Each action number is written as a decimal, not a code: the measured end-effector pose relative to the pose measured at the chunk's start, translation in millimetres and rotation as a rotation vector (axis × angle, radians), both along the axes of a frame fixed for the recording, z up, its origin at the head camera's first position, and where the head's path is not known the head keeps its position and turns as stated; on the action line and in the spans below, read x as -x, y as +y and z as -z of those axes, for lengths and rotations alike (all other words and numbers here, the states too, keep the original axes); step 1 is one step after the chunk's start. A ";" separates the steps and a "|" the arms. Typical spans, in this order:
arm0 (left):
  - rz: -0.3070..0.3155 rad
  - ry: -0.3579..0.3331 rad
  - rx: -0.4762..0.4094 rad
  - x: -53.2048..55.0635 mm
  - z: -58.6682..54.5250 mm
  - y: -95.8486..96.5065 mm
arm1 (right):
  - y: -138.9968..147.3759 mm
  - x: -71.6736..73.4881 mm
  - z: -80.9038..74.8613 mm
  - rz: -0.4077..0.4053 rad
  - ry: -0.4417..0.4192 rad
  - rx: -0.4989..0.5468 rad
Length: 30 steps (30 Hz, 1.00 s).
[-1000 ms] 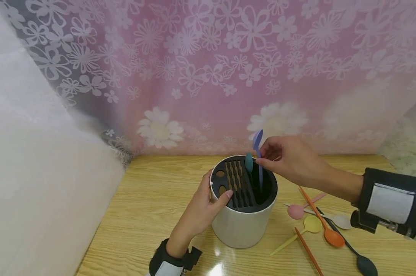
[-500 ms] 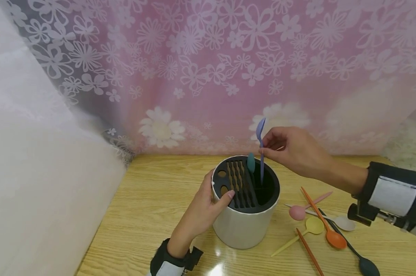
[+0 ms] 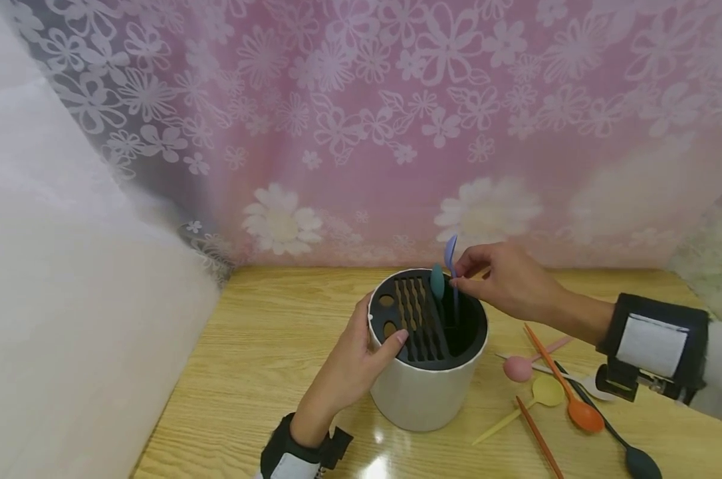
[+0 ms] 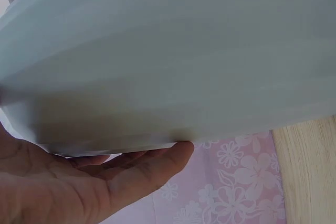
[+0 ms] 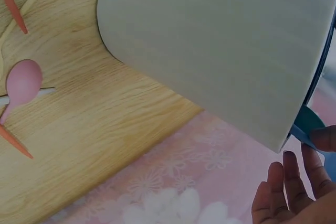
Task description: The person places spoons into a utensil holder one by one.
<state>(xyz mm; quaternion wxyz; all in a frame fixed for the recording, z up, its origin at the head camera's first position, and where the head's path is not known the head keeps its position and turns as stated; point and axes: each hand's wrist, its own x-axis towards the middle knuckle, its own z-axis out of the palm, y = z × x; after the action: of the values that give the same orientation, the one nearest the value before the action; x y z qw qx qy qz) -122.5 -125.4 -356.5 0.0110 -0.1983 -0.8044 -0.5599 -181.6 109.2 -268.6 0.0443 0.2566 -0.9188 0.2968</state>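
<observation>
A pink flowered cloth (image 3: 367, 133) is hanging behind a wood-grained table (image 3: 265, 346). On it a pale round holder (image 3: 421, 399) is standing, its slotted black top (image 3: 417, 319) leaving a deep compartment open along the right. The left hand (image 3: 361, 356) is gripping the holder's left side, thumb lying over the rim and fingers pressing the outer wall. The right hand (image 3: 507, 279) is reaching to that open compartment, thumb and fingertips closing in a pinch. To the holder's right, a black spoon (image 3: 642, 462), an orange spoon (image 3: 585, 416) and a white spoon (image 3: 603, 391) are lying crossed. Nearer, a yellow spoon (image 3: 548, 390) is lying with a reddish-orange handle (image 3: 539, 438) over its own. A pink spoon (image 3: 518, 368) is resting across the white one. The purple spoon (image 3: 450, 251) is what the right hand is pinching: bowl up, handle pointing down inside the compartment. Just beside it, a teal spoon (image 3: 437, 283) is standing bowl up.
</observation>
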 end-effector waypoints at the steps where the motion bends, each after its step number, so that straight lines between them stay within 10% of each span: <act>1: 0.004 -0.004 -0.006 -2.0 -4.2 0.7 | 1.1 -0.4 0.2 -0.003 -0.005 -0.003; 7: 0.020 -0.046 -0.018 -14.6 -26.7 5.3 | 10.2 -5.6 -5.1 0.009 -0.052 -0.053; 23: 0.011 -0.067 0.003 -13.6 -26.6 6.6 | 12.3 -12.0 -37.0 0.021 -0.194 -0.197; 30: -0.005 -0.062 0.016 -12.9 -29.9 6.0 | 44.8 -27.9 -4.0 -0.127 0.090 -0.314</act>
<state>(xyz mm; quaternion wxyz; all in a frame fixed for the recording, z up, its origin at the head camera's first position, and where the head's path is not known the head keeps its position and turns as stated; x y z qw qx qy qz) -109.6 -119.4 -326.6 -0.0140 -0.1789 -0.8094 -0.5592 -153.7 154.0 -264.6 0.0260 0.3308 -0.9329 0.1399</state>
